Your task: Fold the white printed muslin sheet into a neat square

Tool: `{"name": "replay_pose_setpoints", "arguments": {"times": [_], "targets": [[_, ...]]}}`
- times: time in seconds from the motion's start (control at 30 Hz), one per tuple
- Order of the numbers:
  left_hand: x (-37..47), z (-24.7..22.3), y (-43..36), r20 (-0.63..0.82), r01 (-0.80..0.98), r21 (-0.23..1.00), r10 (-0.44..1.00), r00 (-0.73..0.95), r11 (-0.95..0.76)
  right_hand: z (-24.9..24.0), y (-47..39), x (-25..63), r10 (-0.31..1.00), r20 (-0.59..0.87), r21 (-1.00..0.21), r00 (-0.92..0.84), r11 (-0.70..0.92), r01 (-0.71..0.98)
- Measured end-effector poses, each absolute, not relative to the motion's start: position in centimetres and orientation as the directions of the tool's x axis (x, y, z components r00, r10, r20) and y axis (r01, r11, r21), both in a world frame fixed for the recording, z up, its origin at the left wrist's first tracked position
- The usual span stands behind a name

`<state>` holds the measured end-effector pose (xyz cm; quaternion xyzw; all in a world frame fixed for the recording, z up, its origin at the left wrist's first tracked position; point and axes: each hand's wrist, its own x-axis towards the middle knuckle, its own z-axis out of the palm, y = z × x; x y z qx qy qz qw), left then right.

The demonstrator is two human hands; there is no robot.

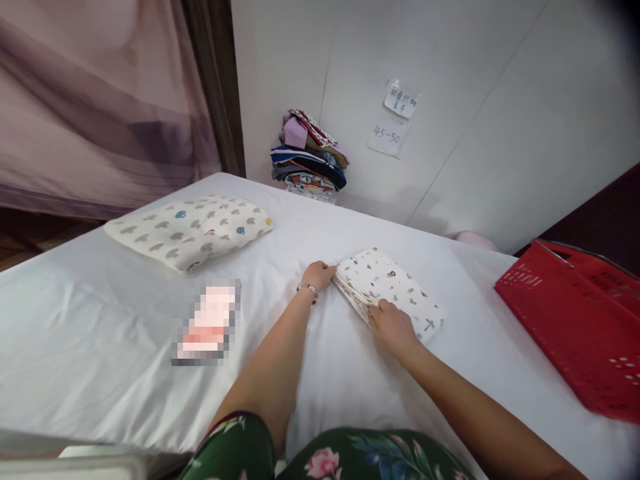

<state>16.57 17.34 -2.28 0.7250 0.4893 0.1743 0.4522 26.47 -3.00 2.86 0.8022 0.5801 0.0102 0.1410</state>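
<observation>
A folded white cloth (387,277) with small grey and brown prints lies on the white sheet (280,320), its stacked layers showing along the near left edge. My left hand (319,275), with a bracelet at the wrist, pinches the cloth's left corner. At the near edge, my right hand (393,325) has its fingers closed on the layers, with the thumb on top. The undersides of both grips are hidden. Further left rests a pillow-like white piece (195,230) with grey mushroom-like prints.
A red plastic basket (565,320) stands at the right. A blurred-out phone-like object (207,323) lies left of my arm. Behind the far edge rises a stack of folded clothes (310,157) against the wall (450,100), which bears paper notes (387,137). A pinkish curtain (100,100) hangs at left.
</observation>
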Motion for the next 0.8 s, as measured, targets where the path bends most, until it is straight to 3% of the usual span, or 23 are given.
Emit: {"name": "replay_pose_setpoints", "arguments": {"times": [0.17, 0.37, 0.8], "targets": [[16.6, -2.6, 17.4, -0.19, 0.544, 0.832, 0.867, 0.461, -0.107, 3.5, -2.8, 26.4, 0.921, -0.198, 0.255, 0.335, -0.281, 0.925], [16.6, -2.8, 17.6, -0.196, 0.539, 0.836, 0.864, 0.463, -0.099, 4.1, -3.7, 26.4, 0.944, -0.106, 0.168, 0.311, -0.292, 0.942], [16.5, -2.2, 17.4, -0.206, 0.553, 0.827, 0.862, 0.463, -0.099, 3.3, -3.8, 26.2, 0.949, -0.11, 0.227, 0.295, -0.265, 0.937]]}}
